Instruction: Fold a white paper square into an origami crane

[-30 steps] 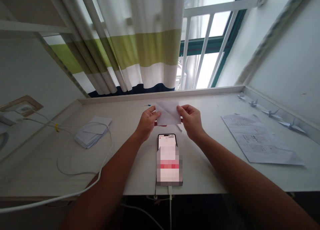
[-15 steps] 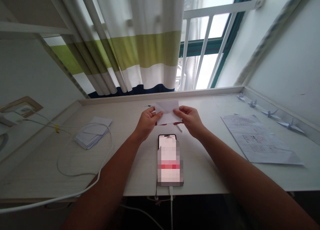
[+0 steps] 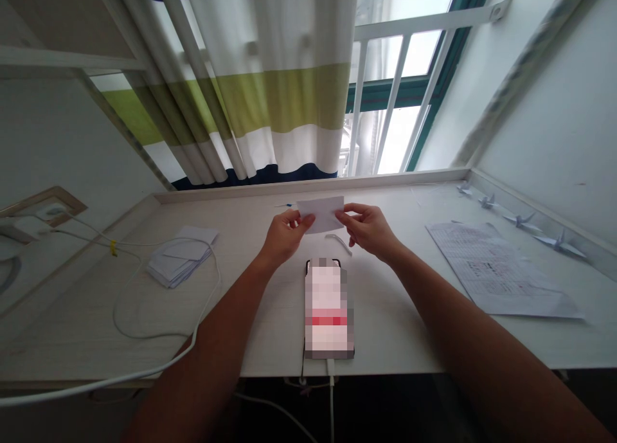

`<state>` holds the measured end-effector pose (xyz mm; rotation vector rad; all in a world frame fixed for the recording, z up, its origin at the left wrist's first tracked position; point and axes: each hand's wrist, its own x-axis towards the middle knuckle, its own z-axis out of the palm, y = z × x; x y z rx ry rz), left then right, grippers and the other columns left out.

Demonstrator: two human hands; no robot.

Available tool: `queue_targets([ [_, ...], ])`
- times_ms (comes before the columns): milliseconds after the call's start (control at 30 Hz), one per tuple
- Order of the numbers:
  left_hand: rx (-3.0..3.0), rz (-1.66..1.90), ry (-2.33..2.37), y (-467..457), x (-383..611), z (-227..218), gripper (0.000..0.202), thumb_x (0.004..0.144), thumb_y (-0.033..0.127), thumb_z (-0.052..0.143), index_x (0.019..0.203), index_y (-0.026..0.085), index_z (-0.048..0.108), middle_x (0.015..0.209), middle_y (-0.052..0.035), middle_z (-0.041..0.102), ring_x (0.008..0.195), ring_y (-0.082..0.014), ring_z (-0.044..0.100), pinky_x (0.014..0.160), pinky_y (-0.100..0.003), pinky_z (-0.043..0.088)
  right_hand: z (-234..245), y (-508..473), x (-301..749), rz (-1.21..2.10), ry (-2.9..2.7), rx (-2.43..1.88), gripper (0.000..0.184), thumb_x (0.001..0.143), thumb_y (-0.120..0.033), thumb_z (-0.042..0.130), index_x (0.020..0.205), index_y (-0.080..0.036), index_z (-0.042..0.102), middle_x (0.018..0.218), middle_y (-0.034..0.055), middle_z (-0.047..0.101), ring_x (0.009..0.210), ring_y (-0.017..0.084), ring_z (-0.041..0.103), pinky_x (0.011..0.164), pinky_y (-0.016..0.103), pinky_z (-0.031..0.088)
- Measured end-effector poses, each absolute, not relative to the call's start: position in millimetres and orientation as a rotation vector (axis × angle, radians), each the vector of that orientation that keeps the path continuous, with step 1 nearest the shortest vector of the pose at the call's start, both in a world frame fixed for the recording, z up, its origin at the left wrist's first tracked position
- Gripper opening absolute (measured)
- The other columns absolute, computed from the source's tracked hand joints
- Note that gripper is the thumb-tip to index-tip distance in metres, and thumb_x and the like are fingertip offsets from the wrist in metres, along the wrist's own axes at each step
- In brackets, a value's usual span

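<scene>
A small white sheet of paper (image 3: pixel 322 213) is held up above the desk, between both hands. My left hand (image 3: pixel 288 236) pinches its lower left side, thumb on the near face. At the right edge, my right hand (image 3: pixel 369 227) grips the paper between thumb and forefinger, its other fingers curled below. Just beneath the paper lies a thin white curved piece (image 3: pixel 341 242), its kind unclear. Nearer to me a phone (image 3: pixel 330 308) lies on the desk with its screen lit and blurred, a white cable (image 3: pixel 331 391) plugged into its lower end.
On the left sits a stack of white paper (image 3: pixel 180 256), with a looping white cord (image 3: pixel 218 282) over it and across my left forearm. Written sheets (image 3: pixel 501 269) lie on the right. Several folded paper cranes (image 3: pixel 520 221) line the right edge. A curtain (image 3: pixel 289 96) hangs behind the desk (image 3: pixel 385 340).
The right hand's lower fingers have come out from under the paper and curled below it. The paper looks smoother and slightly tilted, and more of the thin white piece shows.
</scene>
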<state>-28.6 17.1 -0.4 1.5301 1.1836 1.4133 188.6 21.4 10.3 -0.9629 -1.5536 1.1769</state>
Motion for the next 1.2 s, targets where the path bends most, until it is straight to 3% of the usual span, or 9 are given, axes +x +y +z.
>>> queue_targets([
  [67, 1.580, 1.336, 1.239, 16.9, -32.6, 1.3, 0.039, 0.081, 0.055, 0.077, 0.088, 0.017, 0.082, 0.051, 0.0029, 0.055, 0.047, -0.0090, 0.043, 0.050, -0.025, 0.033, 10.9, 21.1, 189.5, 1.258, -1.537, -0.896, 0.050, 0.080, -0.060, 0.080, 0.105, -0.017, 0.074, 0.069, 0.0019, 0.072, 0.047, 0.012, 0.061, 0.048, 0.029, 0.058],
  [133, 1.532, 1.301, 1.160, 16.1, -34.2, 3.0, 0.043, 0.086, 0.054, 0.073, 0.110, 0.019, 0.081, 0.052, 0.0025, 0.060, 0.045, -0.0099, 0.047, 0.049, -0.025, 0.037, 10.7, 21.2, 189.2, 1.314, -1.523, -0.805, 0.046, 0.079, -0.055, 0.082, 0.108, -0.019, 0.074, 0.092, 0.0070, 0.078, 0.069, 0.017, 0.074, 0.067, 0.036, 0.066],
  [200, 1.490, 1.320, 1.015, 16.1, -33.4, 2.9, 0.046, 0.082, 0.047, 0.079, 0.120, 0.020, 0.078, 0.071, -0.0031, 0.074, 0.057, -0.0141, 0.062, 0.056, -0.027, 0.047, 10.0, 21.6, 188.5, 1.324, -1.518, -0.717, 0.042, 0.079, -0.049, 0.084, 0.111, -0.022, 0.075, 0.106, 0.0075, 0.078, 0.090, 0.021, 0.076, 0.082, 0.042, 0.066],
  [267, 1.488, 1.374, 0.890, 16.8, -31.6, 1.1, 0.046, 0.072, 0.036, 0.088, 0.115, 0.021, 0.080, 0.095, -0.0083, 0.080, 0.083, -0.0210, 0.073, 0.069, -0.030, 0.055, 9.7, 22.0, 187.8, 1.306, -1.520, -0.653, 0.039, 0.079, -0.046, 0.085, 0.111, -0.024, 0.077, 0.111, 0.0067, 0.078, 0.099, 0.023, 0.074, 0.087, 0.043, 0.065],
  [367, 1.516, 1.438, 0.809, 17.3, -30.9, -1.5, 0.040, 0.067, 0.029, 0.091, 0.106, 0.022, 0.083, 0.108, -0.0098, 0.080, 0.104, -0.0256, 0.072, 0.087, -0.036, 0.057, 10.7, 22.0, 187.6, 1.259, -1.546, -0.607, 0.033, 0.080, -0.045, 0.084, 0.108, -0.026, 0.080, 0.112, 0.0057, 0.078, 0.102, 0.023, 0.072, 0.090, 0.044, 0.063],
  [567, 1.582, 1.473, 0.850, 13.1, -33.5, 2.0, 0.026, 0.073, 0.034, 0.089, 0.096, 0.023, 0.085, 0.102, -0.0089, 0.080, 0.100, -0.0240, 0.072, 0.091, -0.038, 0.057, 16.6, 20.4, 190.7, 1.127, -1.590, -0.627, 0.022, 0.081, -0.043, 0.083, 0.096, -0.027, 0.083, 0.101, 0.0038, 0.078, 0.098, 0.021, 0.070, 0.097, 0.044, 0.058],
  [967, 1.557, 1.494, 0.842, 5.0, -25.3, 7.6, 0.026, 0.073, 0.038, 0.089, 0.089, 0.019, 0.082, 0.091, -0.0053, 0.079, 0.085, -0.0191, 0.072, 0.081, -0.036, 0.061, 18.9, 14.3, 185.6, 1.171, -1.513, -0.635, 0.026, 0.078, -0.041, 0.086, 0.093, -0.021, 0.080, 0.097, 0.0052, 0.079, 0.096, 0.021, 0.074, 0.095, 0.043, 0.060],
  [1200, 1.387, 1.487, 0.845, 4.7, -18.9, 9.3, 0.042, 0.071, 0.037, 0.091, 0.096, 0.018, 0.064, 0.089, -0.0050, 0.079, 0.081, -0.0213, 0.076, 0.074, -0.035, 0.061, 17.3, 11.4, 178.8, 1.218, -1.363, -0.674, 0.046, 0.071, -0.042, 0.091, 0.093, -0.024, 0.056, 0.092, 0.0021, 0.080, 0.090, 0.022, 0.077, 0.085, 0.041, 0.064],
])
